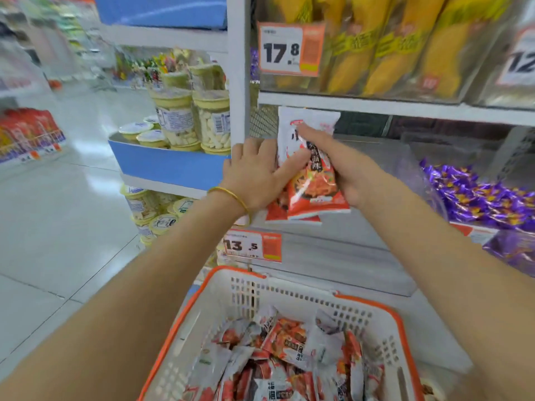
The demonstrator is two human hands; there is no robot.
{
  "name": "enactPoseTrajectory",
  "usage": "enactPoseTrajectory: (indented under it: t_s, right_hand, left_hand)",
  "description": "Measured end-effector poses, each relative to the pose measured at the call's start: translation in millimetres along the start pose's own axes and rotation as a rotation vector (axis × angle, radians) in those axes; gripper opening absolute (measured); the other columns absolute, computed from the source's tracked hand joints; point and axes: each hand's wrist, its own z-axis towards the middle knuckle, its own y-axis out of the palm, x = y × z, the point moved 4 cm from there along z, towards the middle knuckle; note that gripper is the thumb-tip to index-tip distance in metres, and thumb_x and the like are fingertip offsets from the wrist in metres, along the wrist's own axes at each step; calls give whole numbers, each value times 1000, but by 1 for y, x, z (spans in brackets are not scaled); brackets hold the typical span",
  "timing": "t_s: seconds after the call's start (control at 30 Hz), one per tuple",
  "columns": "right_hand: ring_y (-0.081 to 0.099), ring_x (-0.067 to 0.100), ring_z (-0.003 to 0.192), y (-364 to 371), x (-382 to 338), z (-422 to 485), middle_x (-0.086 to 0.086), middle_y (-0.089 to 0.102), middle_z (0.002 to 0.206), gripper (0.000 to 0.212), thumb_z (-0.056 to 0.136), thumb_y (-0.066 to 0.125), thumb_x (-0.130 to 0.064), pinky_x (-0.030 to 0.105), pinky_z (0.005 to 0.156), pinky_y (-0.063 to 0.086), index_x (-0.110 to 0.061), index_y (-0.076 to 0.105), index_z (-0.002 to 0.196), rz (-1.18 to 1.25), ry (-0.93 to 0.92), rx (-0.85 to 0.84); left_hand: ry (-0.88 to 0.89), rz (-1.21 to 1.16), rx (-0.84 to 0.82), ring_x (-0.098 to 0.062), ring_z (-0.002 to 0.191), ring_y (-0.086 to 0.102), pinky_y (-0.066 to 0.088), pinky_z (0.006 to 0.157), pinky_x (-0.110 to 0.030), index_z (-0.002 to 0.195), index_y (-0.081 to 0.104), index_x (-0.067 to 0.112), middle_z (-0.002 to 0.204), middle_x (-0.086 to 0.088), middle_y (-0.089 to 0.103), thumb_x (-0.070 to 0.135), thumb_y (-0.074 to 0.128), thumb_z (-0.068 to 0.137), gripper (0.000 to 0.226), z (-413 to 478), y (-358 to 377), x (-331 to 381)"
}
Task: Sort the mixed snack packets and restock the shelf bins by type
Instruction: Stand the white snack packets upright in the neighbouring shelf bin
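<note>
The left hand, a thin gold bangle on its wrist, lies with its fingers straight against the left side of the held packets and its thumb flat across their front, pressing rather than curling round them. The right hand grips the same packets from the right, its fingers wrapped round the stack and its forefinger stretched up onto the white top. These packets are red and white with a picture of food and dark Chinese characters, partly covered by the hands and too blurred to read; they stand at the left end of the shelf bin, just under the shelf edge. Below it an orange-framed price tag reads "13.5". Nearest, at the bottom, a white basket with an orange rim holds a heap of loose packets in the same red and white. On the shelf above, yellow packs stand behind a tag reading "17.8"; a tag at the far right shows only "12". Right of the hands lie purple-wrapped sweets. To the left, clear jars with pale yellow lids stand on a blue-fronted shelf.
</note>
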Motion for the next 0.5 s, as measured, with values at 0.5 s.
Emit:
enactPoseTrajectory:
  t_s: [0.5]
  right_hand:
    - [50, 21, 115, -31, 90, 140, 3, 52, 119, 76, 69, 63, -66, 39, 93, 46, -19, 49, 127, -965, -515, 500]
  left_hand:
    - [-126, -511, 95, 0, 111, 42, 33, 91, -18, 142, 35, 18, 141, 2, 41, 32, 47, 96, 50, 6, 46, -92]
